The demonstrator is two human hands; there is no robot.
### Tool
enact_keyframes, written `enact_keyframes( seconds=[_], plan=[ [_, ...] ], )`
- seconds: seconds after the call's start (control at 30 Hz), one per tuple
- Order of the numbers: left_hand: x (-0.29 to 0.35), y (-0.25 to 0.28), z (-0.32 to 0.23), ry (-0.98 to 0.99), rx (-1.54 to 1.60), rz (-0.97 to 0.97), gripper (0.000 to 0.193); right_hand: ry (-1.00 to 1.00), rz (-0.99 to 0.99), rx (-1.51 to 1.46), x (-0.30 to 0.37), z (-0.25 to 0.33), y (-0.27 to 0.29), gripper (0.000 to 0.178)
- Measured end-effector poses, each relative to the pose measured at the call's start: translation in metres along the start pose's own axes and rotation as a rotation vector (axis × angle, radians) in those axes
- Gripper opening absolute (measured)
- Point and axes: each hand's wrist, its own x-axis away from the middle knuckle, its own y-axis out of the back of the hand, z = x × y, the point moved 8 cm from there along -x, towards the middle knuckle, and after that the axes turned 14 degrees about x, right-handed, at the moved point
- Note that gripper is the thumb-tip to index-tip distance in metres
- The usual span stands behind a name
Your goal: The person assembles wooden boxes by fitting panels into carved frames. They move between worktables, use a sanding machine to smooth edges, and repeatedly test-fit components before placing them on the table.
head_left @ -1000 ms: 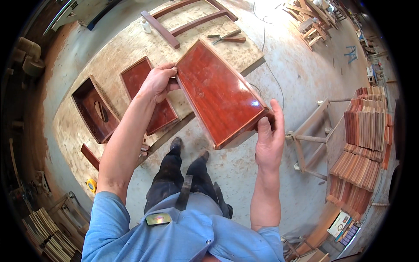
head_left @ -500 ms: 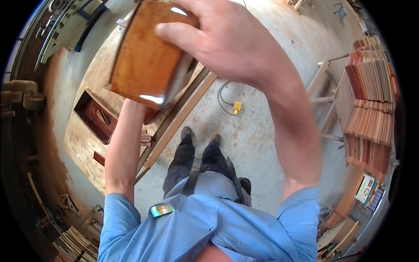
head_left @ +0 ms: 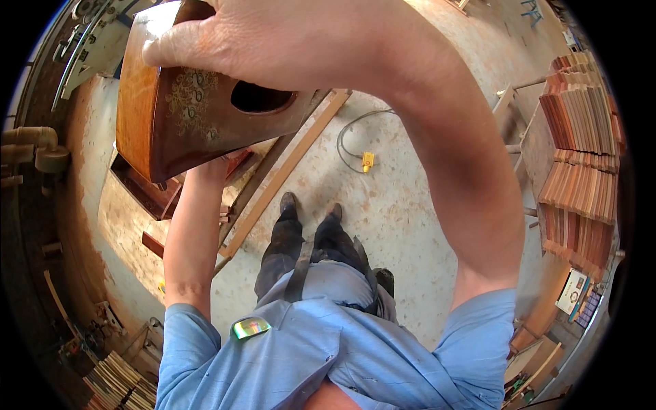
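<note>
A glossy amber-brown wooden box (head_left: 184,130) with slanted sides is held up at the upper left. One dark face bears a gold floral pattern and an oval hole. My right hand (head_left: 232,44) grips its upper edge, thumb lying on the polished surface and the other fingers mostly hidden. My left forearm reaches up beneath the box. Only the wrist end of my left hand (head_left: 217,164) shows there; its fingers are hidden behind the box. On the workbench below lies an open dark red wooden case (head_left: 140,188), partly covered by the held box and my forearm.
The workbench (head_left: 119,219) has a long wooden rail (head_left: 273,184) along its right side. A yellow plug-like piece on a grey cable (head_left: 367,162) lies on the floor. Stacked wooden slats (head_left: 577,178) stand on a rack at right. Pipes (head_left: 48,150) are at far left.
The box has turned, so its dark patterned face with the oval hole now shows instead of the plain amber face. My right hand has shifted left with it.
</note>
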Motion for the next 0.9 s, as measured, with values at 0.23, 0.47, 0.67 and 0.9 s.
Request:
enact_keyframes(
  seconds=[0.23, 0.47, 0.67, 0.9],
  plan=[
    [0.017, 0.023, 0.005, -0.004, -0.089, -0.129, 0.038, -0.071, 0.053, -0.053, 0.0, -0.006, 0.006, 0.039],
    [0.019, 0.004, 0.019, 0.069, -0.282, -0.195, 0.042, -0.586, 0.186, -0.101, -0.014, -0.02, 0.002, 0.037],
    [0.011, 0.007, 0.004, -0.066, -0.166, -0.183, 0.037, -0.406, -0.099, -0.257, 0.025, -0.061, -0.019, 0.037],
    [-0.012, 0.037, -0.061, -0.342, -0.82, -0.472, 0.027, -0.869, -0.449, -0.587, 0.155, -0.144, -0.084, 0.042]
  ],
)
